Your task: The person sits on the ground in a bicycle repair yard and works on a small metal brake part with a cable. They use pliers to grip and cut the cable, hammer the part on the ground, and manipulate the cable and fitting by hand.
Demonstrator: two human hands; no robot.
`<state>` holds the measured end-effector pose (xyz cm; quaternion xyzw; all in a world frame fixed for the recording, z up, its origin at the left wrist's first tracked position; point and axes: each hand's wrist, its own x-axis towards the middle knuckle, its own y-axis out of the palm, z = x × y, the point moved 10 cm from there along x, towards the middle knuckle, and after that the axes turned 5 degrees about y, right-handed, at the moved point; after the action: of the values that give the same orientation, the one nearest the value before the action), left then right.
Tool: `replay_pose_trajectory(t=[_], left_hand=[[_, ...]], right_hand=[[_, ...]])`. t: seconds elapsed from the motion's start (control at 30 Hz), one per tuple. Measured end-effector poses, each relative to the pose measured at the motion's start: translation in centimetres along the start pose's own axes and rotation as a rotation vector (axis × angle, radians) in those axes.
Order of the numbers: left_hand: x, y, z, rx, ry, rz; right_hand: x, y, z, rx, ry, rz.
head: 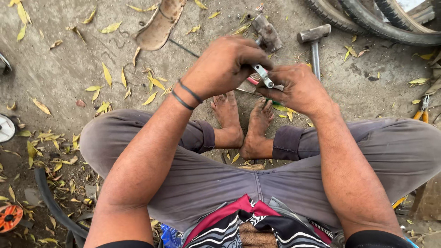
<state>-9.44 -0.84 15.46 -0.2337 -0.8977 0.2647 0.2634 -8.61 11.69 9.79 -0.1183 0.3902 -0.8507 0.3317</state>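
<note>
Hands meet over the bare feet (pixel 243 121) here, person squatting on rough grey concrete ground (pixel 64 69) littered with dry yellow leaves (pixel 105 73). The left hand (pixel 223 66) is curled tight, fingers closed around a small shiny metal tool (pixel 263 75) with a rounded silvery end poking out toward the right. The right hand (pixel 298 89) sits just beside it, fingers pinched shut on something small at that metal tip, though I can't tell what exactly; a bit of red handle (pixel 252 81) shows between the two hands. Two thin dark bands wrap the left wrist.

Far side of the scene: a steel hammer (pixel 314 39) with a blocky head lies on the ground, a rusty chunky metal piece (pixel 266 31) just left of it, and a worn, curved sandal sole (pixel 161 23) further left. Ribbed black tyres (pixel 367 18) fill the far right corner. Orange-handled pliers (pixel 422 110) lie at the right edge.
</note>
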Motion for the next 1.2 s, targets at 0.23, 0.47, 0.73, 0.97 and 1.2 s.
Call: replay_pose_trajectory(t=[0.23, 0.47, 0.73, 0.97, 1.2], left_hand=[[-1.5, -0.8, 0.5, -0.165, 0.023, -0.067], [-1.7, -1.2, 1.3, -0.184, 0.026, -0.102], [-2.6, 1.0, 5.4, -0.132, -0.074, -0.087], [-8.0, 6.0, 17.7, 0.326, -0.584, -0.063], [-18.3, 15.6, 24.0, 0.428, -1.038, 0.502]], right_hand=[[0.4, 0.1, -1.0, -0.013, 0.104, 0.050], [0.4, 0.0, -1.2, 0.114, 0.195, 0.054], [0.3, -0.1, -0.7, 0.183, 0.172, -0.016], [-0.2, -0.8, -4.9, 0.605, 0.250, -0.218], [-0.6, -0.6, -5.7, 0.605, 0.243, -0.273]])
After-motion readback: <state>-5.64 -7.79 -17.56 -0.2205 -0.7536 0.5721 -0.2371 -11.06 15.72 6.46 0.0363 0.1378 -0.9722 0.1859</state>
